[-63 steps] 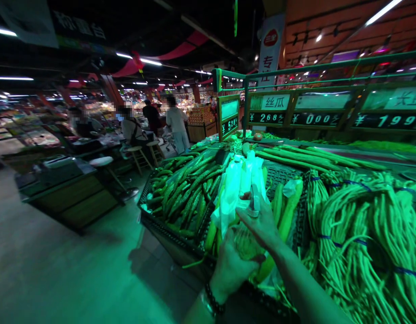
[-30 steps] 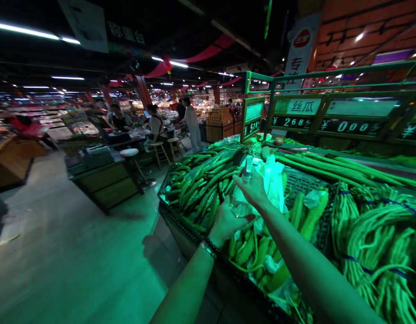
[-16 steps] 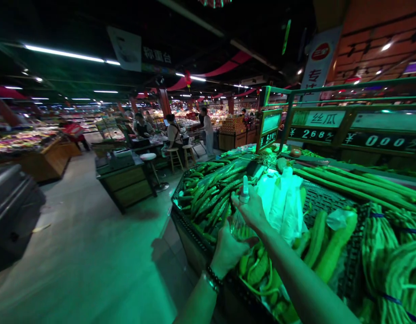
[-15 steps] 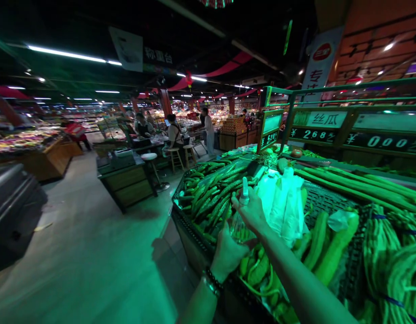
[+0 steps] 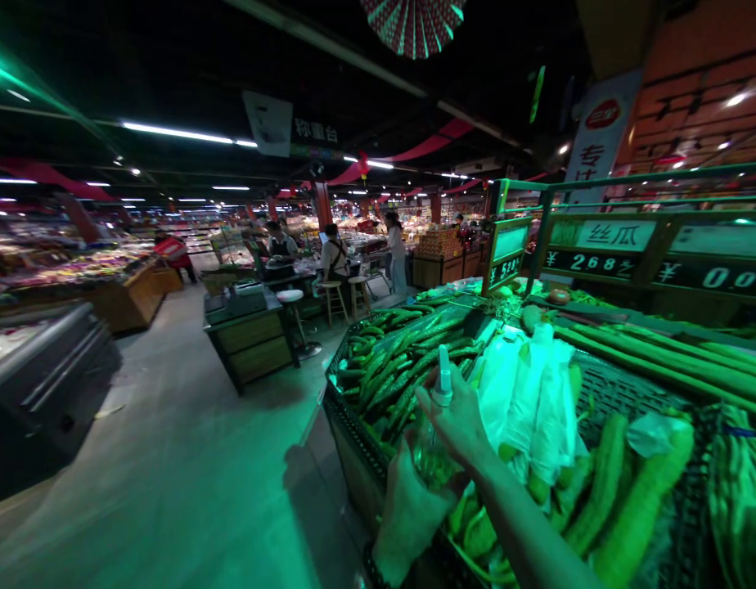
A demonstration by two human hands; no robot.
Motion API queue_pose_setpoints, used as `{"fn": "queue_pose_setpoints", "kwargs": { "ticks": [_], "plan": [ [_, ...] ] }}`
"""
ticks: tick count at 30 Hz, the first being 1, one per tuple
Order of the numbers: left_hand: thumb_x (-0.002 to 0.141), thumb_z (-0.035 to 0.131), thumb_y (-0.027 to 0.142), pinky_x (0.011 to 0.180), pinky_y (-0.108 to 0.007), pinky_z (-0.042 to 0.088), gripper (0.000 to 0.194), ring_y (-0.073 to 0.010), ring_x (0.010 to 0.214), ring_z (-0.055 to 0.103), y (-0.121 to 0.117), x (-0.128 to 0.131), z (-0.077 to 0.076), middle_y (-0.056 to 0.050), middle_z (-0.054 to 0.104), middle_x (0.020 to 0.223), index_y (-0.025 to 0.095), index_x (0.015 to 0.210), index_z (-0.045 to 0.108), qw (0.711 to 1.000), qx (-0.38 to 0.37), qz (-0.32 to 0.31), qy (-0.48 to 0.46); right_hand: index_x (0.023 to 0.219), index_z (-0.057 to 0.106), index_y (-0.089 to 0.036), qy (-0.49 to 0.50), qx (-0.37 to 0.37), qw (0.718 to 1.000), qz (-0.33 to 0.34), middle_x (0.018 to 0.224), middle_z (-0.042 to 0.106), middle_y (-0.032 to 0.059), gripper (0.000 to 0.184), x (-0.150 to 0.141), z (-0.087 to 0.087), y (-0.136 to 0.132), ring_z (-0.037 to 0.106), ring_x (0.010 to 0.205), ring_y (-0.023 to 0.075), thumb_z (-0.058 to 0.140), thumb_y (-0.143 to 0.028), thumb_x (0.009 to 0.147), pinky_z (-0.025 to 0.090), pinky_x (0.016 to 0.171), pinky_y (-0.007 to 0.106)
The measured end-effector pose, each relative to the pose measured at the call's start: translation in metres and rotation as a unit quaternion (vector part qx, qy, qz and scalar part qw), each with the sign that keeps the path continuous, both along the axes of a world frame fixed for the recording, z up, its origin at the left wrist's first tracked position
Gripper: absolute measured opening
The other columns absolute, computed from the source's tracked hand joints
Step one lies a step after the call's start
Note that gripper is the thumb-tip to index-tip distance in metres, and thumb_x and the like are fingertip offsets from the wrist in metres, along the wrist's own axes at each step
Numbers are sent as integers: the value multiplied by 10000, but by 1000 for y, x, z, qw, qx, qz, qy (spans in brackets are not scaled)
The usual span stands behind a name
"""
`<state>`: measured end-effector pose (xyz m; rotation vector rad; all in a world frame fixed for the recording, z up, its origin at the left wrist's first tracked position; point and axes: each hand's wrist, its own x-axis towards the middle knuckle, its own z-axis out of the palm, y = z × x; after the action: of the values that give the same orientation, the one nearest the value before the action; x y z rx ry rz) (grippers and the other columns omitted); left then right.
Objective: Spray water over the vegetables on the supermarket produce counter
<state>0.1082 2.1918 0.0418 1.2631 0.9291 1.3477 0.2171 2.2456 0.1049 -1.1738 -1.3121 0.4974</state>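
Observation:
My left hand [image 5: 408, 511] is wrapped round the body of a small clear spray bottle [image 5: 428, 458], from below. My right hand [image 5: 459, 421] is closed over the bottle's top, fingers round the white nozzle [image 5: 443, 384]. Both hands hover over the near corner of a black crate [image 5: 344, 409] of dark cucumbers [image 5: 390, 364]. Just right of my hands lies a bundle of white plastic bags [image 5: 528, 397] on paler green gourds [image 5: 617, 491].
Long thin gourds [image 5: 660, 364] lie behind, under price signs [image 5: 599, 262] on a green frame. A wooden counter [image 5: 252, 339] with stools [image 5: 292, 298] stands across the aisle, with people [image 5: 335, 258] beside it. A dark chest [image 5: 40, 384] is on the left.
The view has swung left and up, so the long beans at the right have dropped out of sight. My hands stay together on the bottle, now lower in view.

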Motion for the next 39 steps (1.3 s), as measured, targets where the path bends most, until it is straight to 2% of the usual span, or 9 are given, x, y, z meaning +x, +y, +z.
{"fn": "queue_pose_setpoints", "kwargs": {
  "ticks": [3,8,12,16,21,27,32,35,39],
  "plan": [
    [905,807,570,890,-478,729,435,-334,1146,854,-1,-2,-2,-51,905,1127,297,1223,689,1000,-1,7,8,897,558,-281,16,-3,1000,-5,723,630,-55,213,-2,-7,-3,650,616,200,720,-420,905,487,594,312],
    [551,1057,361,958,-431,704,811,-336,1100,852,-9,2,-8,-84,884,1187,243,1231,629,999,4,19,43,967,588,-277,22,-19,1000,-9,734,630,-54,223,0,-12,-8,628,638,205,720,-437,885,470,612,314],
    [592,1021,373,862,-371,688,794,-299,1021,851,-16,5,-11,-97,873,1159,220,1240,588,998,-11,10,60,1021,609,-272,12,-29,999,-16,829,656,-36,302,4,-9,-10,615,738,219,760,-445,826,463,684,333],
    [671,1000,383,892,-368,663,757,-286,1046,837,-16,2,-14,-96,852,1184,205,1277,582,995,-14,-6,96,941,594,-274,13,-39,999,-10,757,640,-47,220,5,-16,-9,627,677,211,719,-438,864,460,651,324],
    [567,1048,256,871,-354,677,847,-292,1027,853,-3,-9,-28,-87,866,1176,212,1275,586,998,-41,-12,54,975,612,-274,20,-59,998,-8,720,653,-54,227,-5,-32,1,651,624,205,724,-454,896,484,616,310],
    [586,1015,193,873,-357,694,826,-272,995,861,28,-51,-49,-45,869,1111,236,1265,547,997,-61,-6,40,1072,640,-265,21,-72,997,-14,807,669,-26,347,-49,-45,38,668,716,234,774,-452,812,536,677,346],
    [519,1020,142,879,-354,695,882,-282,1009,860,64,-98,-63,-63,864,1142,231,1264,556,997,-55,9,45,933,598,-276,44,-80,996,8,715,642,-44,236,-100,-54,70,711,586,223,726,-457,853,570,565,326],
    [530,1001,96,896,-346,687,887,-277,1033,856,81,-126,-68,-67,857,1163,229,1274,537,998,-53,-4,28,934,589,-280,51,-86,995,16,725,650,-47,235,-129,-59,86,715,573,212,734,-455,874,575,541,310],
    [547,997,119,859,-354,687,838,-294,1008,860,94,-164,-69,-77,857,1128,221,1236,531,996,-83,3,22,1051,609,-268,53,-89,994,29,835,694,-21,328,-167,-66,106,719,685,217,760,-469,839,618,644,337]
  ]
}}
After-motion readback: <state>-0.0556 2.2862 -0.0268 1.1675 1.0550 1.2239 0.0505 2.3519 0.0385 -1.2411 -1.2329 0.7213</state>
